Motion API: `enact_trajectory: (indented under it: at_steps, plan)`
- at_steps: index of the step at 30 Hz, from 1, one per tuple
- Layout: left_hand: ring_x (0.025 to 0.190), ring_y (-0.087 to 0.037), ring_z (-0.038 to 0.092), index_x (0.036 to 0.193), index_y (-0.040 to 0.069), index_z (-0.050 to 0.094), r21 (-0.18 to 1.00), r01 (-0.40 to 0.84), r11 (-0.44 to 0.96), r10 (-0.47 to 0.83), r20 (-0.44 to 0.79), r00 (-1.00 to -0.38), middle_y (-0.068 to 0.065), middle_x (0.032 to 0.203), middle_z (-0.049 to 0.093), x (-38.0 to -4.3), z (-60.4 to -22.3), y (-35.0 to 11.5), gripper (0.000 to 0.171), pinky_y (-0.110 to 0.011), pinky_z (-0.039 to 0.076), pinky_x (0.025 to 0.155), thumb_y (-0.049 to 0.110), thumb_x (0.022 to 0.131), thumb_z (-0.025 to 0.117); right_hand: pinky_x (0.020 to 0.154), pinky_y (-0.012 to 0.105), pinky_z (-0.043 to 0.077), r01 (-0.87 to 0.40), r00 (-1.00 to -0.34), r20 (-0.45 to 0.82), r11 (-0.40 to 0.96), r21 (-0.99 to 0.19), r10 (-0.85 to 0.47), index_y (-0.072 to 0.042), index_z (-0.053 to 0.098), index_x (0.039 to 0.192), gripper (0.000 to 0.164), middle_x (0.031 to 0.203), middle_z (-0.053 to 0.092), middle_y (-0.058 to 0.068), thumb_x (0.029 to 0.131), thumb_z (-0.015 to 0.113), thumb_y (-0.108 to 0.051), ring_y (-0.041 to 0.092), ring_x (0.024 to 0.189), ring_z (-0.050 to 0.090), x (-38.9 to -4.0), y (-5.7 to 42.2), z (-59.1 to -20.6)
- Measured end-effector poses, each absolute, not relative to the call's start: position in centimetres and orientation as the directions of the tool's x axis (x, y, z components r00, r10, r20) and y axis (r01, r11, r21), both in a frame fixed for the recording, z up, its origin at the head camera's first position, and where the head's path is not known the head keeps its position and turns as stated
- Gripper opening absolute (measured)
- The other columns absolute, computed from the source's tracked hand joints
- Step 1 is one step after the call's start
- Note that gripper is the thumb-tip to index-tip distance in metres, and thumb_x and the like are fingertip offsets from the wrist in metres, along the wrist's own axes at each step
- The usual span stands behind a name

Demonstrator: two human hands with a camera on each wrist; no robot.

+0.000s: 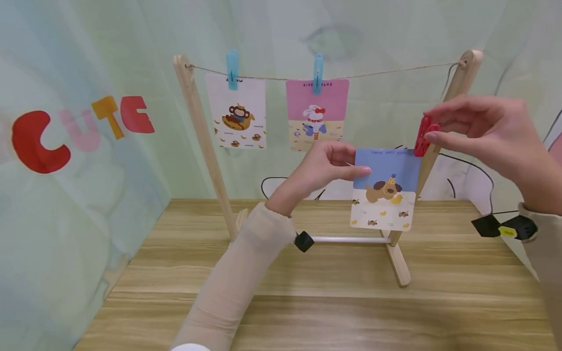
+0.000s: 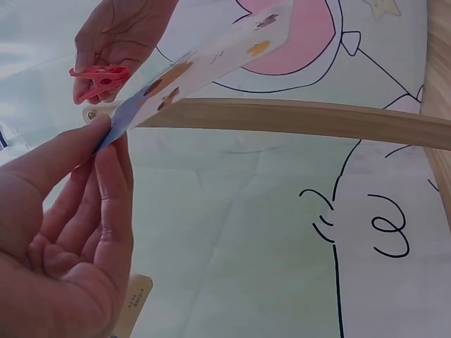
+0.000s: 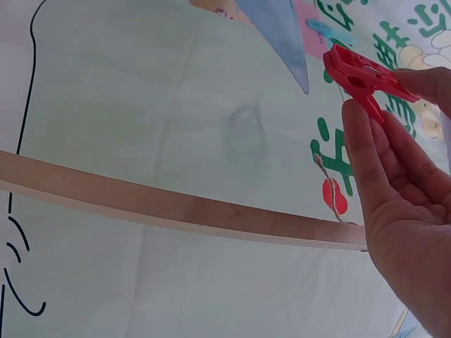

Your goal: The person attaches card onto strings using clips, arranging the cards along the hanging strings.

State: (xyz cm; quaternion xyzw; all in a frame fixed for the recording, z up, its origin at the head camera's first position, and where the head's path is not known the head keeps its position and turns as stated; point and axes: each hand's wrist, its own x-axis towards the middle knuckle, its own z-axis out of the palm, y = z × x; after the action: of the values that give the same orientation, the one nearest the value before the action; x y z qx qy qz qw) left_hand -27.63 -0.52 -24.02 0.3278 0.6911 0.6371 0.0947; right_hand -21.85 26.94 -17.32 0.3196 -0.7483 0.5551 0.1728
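Observation:
My left hand (image 1: 327,163) pinches the left edge of a blue and white puppy card (image 1: 385,190), thumb in front. The card hangs upright below the string (image 1: 386,71), apart from it. Between thumb and fingers my right hand (image 1: 487,134) holds a red clothespin (image 1: 424,137) near the card's upper right corner. In the right wrist view the red clothespin (image 3: 366,77) stands apart from the card (image 3: 282,35). On the string hang a monkey card (image 1: 239,114) and a pink rabbit card (image 1: 317,109), each under a blue clothespin (image 1: 318,73).
The string runs between two wooden posts (image 1: 204,146) of a stand, joined low down by a white rod (image 1: 351,240). The stand is on a wood-grain table (image 1: 307,312). Behind it hangs a pale green printed curtain (image 1: 272,29); red, pink and orange letters (image 1: 39,141) show at left.

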Motion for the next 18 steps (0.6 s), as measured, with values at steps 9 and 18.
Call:
enact_trajectory:
  at_steps: [9, 18]
  plan:
    - [0.083, -0.022, 0.072, 0.105, -0.001, 0.073, 0.933, 0.36, -0.004, 0.538, 0.306, -0.786, -0.009, 0.091, 0.075, -27.9, -23.1, -0.4, 0.024, -0.034, 0.06, 0.079, 0.006, 0.083, 0.081, 0.077, 0.018, 0.056, -0.692, -0.711, 0.643, 0.121, -0.712, -0.285, 0.02, 0.063, 0.109, 0.032, 0.102, 0.072, 0.014, 0.078, 0.067, 0.025, 0.018, 0.087, 0.07, -22.1, 26.9, -16.5]
    - [0.083, -0.024, 0.072, 0.103, -0.001, 0.073, 0.925, 0.379, -0.032, 0.54, 0.335, -0.772, -0.01, 0.091, 0.075, -28.0, -22.1, -0.1, 0.023, -0.037, 0.06, 0.079, 0.005, 0.083, 0.082, 0.08, 0.019, 0.055, -0.694, -0.712, 0.659, 0.094, -0.714, -0.244, 0.021, 0.061, 0.112, 0.033, 0.104, 0.072, 0.015, 0.079, 0.066, 0.026, 0.02, 0.087, 0.071, -21.8, 27.5, -15.8]
